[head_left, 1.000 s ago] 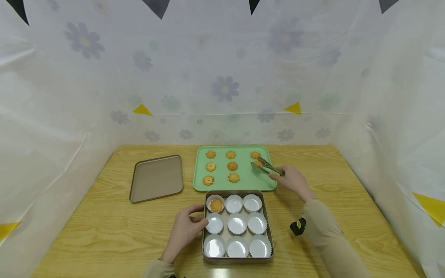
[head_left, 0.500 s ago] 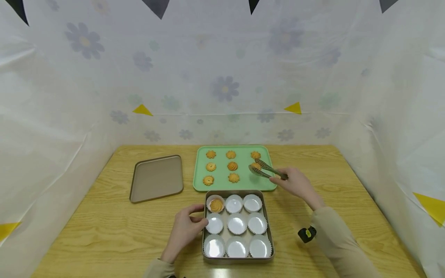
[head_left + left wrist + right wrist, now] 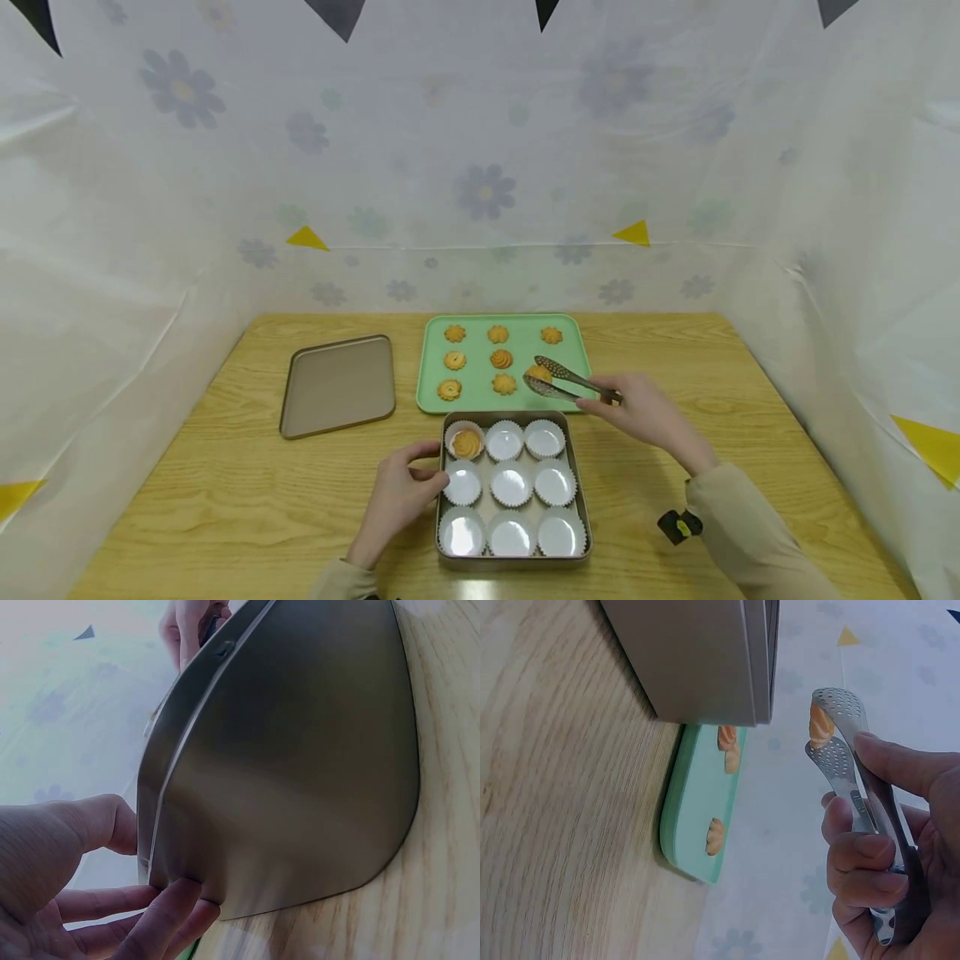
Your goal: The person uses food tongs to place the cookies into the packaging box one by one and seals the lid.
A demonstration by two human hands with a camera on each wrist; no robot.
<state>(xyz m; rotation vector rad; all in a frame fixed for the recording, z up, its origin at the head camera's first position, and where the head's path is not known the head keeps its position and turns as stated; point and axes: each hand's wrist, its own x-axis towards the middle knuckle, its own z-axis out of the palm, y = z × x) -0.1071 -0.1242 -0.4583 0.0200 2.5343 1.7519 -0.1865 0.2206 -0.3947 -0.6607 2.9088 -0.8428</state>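
Observation:
My right hand (image 3: 637,408) grips a pair of perforated metal tongs (image 3: 881,817), thumb on one arm and fingers curled round the other. A swirled golden cookie (image 3: 820,725) is pinched between the tong heads. In the head view it overlaps the front right of the green tray (image 3: 558,402). My left hand (image 3: 405,487) holds the left wall of a deep square baking tin (image 3: 517,563), thumb at the rim and fingers against the outside, as the left wrist view (image 3: 112,900) shows. White paper cups (image 3: 512,483) line the tin in rows; the back left cup holds a cookie (image 3: 467,443).
Several cookies (image 3: 501,358) lie in rows on the green tray, right behind the tin. A shallow brown square lid or tray (image 3: 339,387) lies to the left on the wooden table (image 3: 262,500). Floral sheeting (image 3: 480,167) encloses the back and sides.
The tongs have closed on the cookie at the tray's right side and carried it up, leftward and toward the tin. My left hand and the tin stay put.

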